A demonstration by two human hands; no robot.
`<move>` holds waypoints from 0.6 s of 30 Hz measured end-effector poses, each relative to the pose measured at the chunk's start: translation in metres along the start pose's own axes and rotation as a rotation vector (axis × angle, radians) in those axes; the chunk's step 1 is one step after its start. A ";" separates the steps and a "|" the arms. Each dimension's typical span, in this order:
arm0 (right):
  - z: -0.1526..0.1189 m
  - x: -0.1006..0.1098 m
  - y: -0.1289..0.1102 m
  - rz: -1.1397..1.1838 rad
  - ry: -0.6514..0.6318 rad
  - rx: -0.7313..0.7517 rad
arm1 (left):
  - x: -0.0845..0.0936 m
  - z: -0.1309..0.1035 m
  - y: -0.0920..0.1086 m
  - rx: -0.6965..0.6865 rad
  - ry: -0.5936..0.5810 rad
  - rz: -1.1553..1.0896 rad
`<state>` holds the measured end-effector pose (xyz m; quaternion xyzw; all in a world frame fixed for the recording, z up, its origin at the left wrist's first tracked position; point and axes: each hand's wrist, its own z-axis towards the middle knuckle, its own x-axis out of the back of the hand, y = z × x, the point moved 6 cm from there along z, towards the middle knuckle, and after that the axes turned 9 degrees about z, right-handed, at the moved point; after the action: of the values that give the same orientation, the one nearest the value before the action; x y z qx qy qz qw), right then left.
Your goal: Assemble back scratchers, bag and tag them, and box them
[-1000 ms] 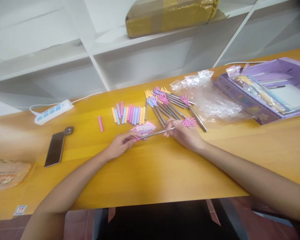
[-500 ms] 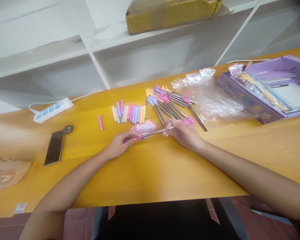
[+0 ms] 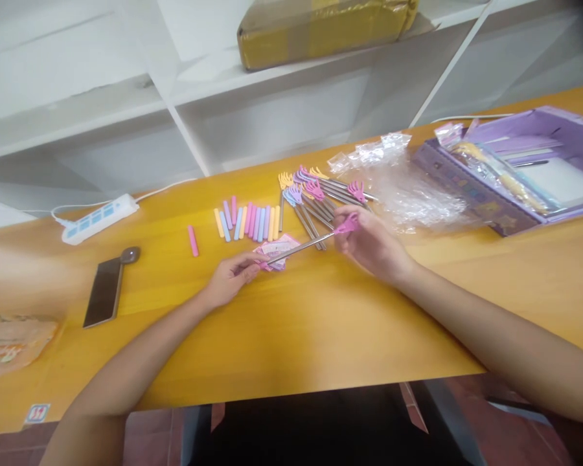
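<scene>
A back scratcher (image 3: 298,248) with a metal rod and a pink claw-shaped head slants between my hands above the wooden table. My left hand (image 3: 233,277) pinches its pink handle end, which the fingers mostly cover. At the other end, my right hand (image 3: 372,246) has its fingers closed around the pink head. Printed pink cards (image 3: 280,246) lie beneath the rod. Behind it rests a pile of back scratchers (image 3: 315,197) with pink, purple, blue and yellow heads. Several coloured handle sleeves (image 3: 257,223) lie in a row to the left, and one pink sleeve (image 3: 193,241) sits apart.
Clear plastic bags (image 3: 408,188) are heaped right of the pile, beside an open purple box (image 3: 505,194). On the left are a power strip (image 3: 100,219), a phone (image 3: 103,291) and an orange packet (image 3: 17,346). Shelves with a taped carton (image 3: 325,32) stand behind.
My right hand has shifted along the rod to the pink head, which now sits among its fingers. My left hand keeps its hold on the handle end. The view has shifted slightly.
</scene>
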<state>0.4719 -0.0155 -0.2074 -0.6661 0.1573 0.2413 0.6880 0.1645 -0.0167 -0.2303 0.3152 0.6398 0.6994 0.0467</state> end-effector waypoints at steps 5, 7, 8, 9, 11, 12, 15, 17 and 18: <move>0.003 0.015 -0.013 -0.378 0.005 0.104 | -0.002 0.000 0.005 -0.025 -0.046 0.090; 0.002 0.014 -0.012 -0.488 -0.013 0.120 | -0.001 -0.001 0.007 -0.029 -0.049 0.125; 0.002 0.013 -0.012 -0.527 -0.022 0.132 | 0.000 -0.002 0.007 -0.033 -0.050 0.138; 0.001 0.011 -0.012 -0.564 -0.034 0.146 | 0.000 -0.003 0.007 -0.038 -0.052 0.152; -0.002 0.006 -0.011 -0.635 -0.068 0.175 | 0.000 -0.004 0.008 -0.047 -0.051 0.184; -0.003 0.004 -0.010 -0.670 -0.092 0.183 | 0.000 -0.005 0.008 -0.051 -0.049 0.202; -0.009 -0.007 -0.004 -0.743 -0.200 0.190 | -0.001 -0.006 0.011 -0.051 -0.052 0.247; -0.013 -0.013 0.002 -0.757 -0.257 0.190 | -0.002 -0.006 0.013 -0.058 -0.059 0.259; -0.016 -0.016 0.004 -0.756 -0.269 0.191 | -0.003 -0.006 0.015 -0.069 -0.059 0.262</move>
<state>0.4583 -0.0329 -0.2037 -0.5725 -0.1683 0.0407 0.8014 0.1686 -0.0263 -0.2175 0.4147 0.5672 0.7114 -0.0153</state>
